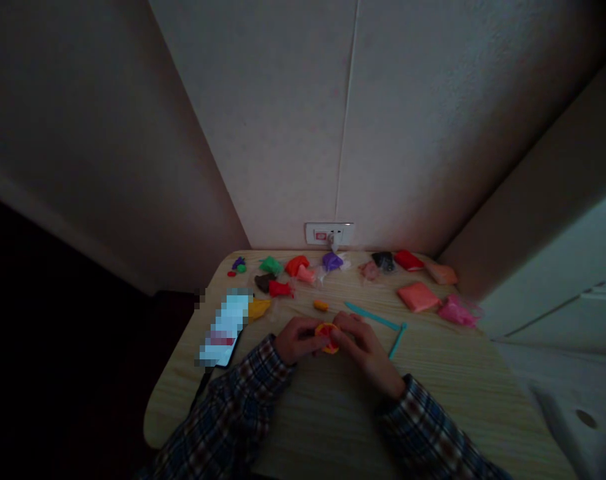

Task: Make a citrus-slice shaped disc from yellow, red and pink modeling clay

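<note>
Between my two hands is a small round piece of modelling clay [327, 338], red in the middle with an orange-yellow rim. My left hand [299, 339] pinches its left side, thumb in front. From the right, my right hand [361, 343] grips it too, its thumb pressed on the red centre. Just beyond the fingers lies a small orange lump of clay [321, 305]. Two turquoise modelling tools [373, 315] rest on the table to the right of my right hand, their ends meeting.
Packets of coloured clay line the table's back: green [271, 265], purple [332, 261], black [383, 260], coral [417, 297] and pink [457, 311] among them. A lit phone [225, 328] with a cable lies left. Behind is a wall socket [329, 234] with a plug.
</note>
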### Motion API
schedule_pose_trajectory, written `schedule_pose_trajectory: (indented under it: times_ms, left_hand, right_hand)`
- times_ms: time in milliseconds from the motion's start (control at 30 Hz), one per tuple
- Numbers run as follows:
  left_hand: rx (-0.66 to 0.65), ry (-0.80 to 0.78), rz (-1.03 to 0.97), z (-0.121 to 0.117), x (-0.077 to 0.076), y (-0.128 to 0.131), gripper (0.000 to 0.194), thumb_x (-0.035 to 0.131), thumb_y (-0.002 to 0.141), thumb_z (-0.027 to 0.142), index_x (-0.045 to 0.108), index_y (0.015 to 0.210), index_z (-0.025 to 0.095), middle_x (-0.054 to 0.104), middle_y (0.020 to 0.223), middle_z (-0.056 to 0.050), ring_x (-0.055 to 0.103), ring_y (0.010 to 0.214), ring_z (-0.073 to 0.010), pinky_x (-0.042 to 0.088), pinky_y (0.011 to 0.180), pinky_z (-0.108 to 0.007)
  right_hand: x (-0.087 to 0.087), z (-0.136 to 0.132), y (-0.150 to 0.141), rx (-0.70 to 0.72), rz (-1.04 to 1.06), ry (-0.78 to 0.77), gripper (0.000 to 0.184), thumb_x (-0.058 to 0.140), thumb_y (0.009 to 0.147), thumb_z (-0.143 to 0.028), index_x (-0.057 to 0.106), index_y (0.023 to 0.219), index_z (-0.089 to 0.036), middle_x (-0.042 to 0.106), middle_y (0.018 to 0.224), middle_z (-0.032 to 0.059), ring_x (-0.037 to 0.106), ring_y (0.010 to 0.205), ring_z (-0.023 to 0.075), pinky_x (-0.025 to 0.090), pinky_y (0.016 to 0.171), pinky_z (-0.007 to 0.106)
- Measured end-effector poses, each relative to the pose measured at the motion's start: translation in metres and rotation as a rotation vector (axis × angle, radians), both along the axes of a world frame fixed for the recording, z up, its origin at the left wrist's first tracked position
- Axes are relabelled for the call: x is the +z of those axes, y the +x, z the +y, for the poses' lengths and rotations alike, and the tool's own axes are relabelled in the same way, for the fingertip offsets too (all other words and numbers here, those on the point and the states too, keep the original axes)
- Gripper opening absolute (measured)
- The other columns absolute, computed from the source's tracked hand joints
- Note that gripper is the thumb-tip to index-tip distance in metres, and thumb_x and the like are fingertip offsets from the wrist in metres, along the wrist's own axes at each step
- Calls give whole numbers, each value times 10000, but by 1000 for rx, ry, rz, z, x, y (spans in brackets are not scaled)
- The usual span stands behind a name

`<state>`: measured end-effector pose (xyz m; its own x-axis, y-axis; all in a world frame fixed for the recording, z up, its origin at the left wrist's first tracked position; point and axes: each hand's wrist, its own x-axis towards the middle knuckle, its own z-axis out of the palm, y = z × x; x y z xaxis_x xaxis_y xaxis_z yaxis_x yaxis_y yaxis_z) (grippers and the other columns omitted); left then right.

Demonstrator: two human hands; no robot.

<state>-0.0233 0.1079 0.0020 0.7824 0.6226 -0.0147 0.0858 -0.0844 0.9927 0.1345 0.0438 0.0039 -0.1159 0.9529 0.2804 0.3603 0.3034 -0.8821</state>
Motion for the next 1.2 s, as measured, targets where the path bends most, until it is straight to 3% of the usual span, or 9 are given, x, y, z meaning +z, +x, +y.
schedule_pose_trajectory:
  times_ms: [367,567,833,1000,1200]
  left_hand:
    - [16,-43,-6,-2,1,2,538,606,668,648,617,735,114,567,615,-5,472,499,-85,399,467,-190]
    - [45,-45,-13,1,0,1,477,679,626,585,573,632,120,506,537,27,450,494,-79,351,468,-183]
    - [130,-11,-55,8,1,1,477,595,707,588,523,603,128,500,553,15,461,524,-90,375,517,-208]
    - [88,-23,-57,5,3,2,473,598,706,578,508,579,131,465,525,30,428,512,-79,360,504,-202]
    - [-6,-96,-35,1,-1,3,500,608,677,612,569,697,114,529,605,4,478,517,-89,412,481,-204]
  right_hand:
    - [2,0,0,-3,0,10,400,374,915,-437,533,638,-196,520,656,-5,479,665,136,347,670,310]
    - [1,1,1,11,-4,-11,383,407,903,-439,536,632,-200,528,659,-6,480,678,141,333,681,312]
    - [1,0,1,43,-29,-23,342,411,905,-431,576,704,-209,551,678,-14,491,711,149,320,725,322]
    - [0,1,2,19,-30,-28,392,393,912,-428,526,625,-197,506,625,-20,458,649,134,308,691,312]
    - [-1,1,5,-20,-16,-26,422,370,918,-431,495,593,-192,485,621,-12,442,640,133,305,672,306]
